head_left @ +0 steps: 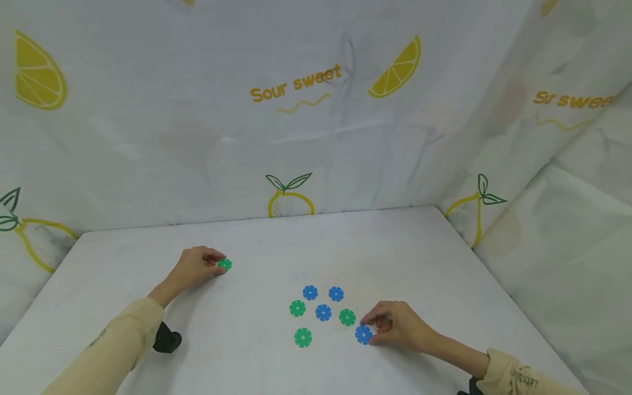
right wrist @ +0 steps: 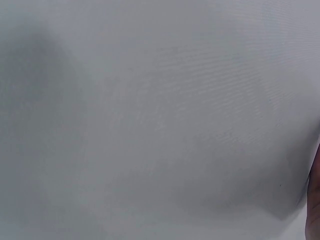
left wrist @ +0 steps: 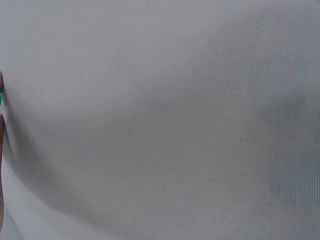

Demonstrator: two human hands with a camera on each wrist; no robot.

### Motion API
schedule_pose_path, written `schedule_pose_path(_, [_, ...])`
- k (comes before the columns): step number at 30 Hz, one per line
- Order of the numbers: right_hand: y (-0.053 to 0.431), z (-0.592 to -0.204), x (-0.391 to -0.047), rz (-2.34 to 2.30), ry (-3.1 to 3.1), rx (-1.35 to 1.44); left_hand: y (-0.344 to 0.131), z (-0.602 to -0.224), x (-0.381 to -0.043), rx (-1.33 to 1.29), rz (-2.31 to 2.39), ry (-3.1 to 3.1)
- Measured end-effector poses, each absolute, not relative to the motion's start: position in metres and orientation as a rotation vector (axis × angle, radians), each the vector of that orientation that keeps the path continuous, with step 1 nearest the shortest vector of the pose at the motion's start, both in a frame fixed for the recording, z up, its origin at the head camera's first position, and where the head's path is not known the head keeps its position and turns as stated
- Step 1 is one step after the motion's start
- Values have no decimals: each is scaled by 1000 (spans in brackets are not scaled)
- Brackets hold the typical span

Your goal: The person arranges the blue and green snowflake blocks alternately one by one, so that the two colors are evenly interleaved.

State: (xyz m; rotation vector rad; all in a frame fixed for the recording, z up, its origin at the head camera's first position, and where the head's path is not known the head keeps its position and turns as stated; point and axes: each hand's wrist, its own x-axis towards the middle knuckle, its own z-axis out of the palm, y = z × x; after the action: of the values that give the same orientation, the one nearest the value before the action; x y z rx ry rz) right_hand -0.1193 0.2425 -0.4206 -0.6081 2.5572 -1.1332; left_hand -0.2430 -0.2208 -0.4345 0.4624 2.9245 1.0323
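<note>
My left hand [head_left: 197, 264] is at the left of the table, pinching a green notched plastic disc [head_left: 225, 265] between thumb and fingers. Only fingertips and a sliver of that green disc [left wrist: 0, 96] show at the edge of the left wrist view. At the right, my right hand [head_left: 402, 327] pinches a blue notched disc [head_left: 364, 334] by its rim. To its left lie three blue discs, one of them the near blue disc [head_left: 323, 312], and three green discs, among them the front green disc [head_left: 303, 337]. In the right wrist view just part of the hand [right wrist: 313, 200] appears.
The white table [head_left: 257, 263] has a back edge against a hanging white cloth [head_left: 197, 164] printed with lemons and lettering. More of this cloth hangs along the right side. A dark strap piece [head_left: 167, 338] sits at the left wrist.
</note>
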Motion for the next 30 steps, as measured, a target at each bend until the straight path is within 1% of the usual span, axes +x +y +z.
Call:
schedule_pose_path(13, [241,-421,-123,-1106,2557,-656,-221,-434,-247,411,964,2935])
schedule_pose_path(30, [247,-426,-125,-1139,2582,-711,-217,-430,-241,377,967,2931])
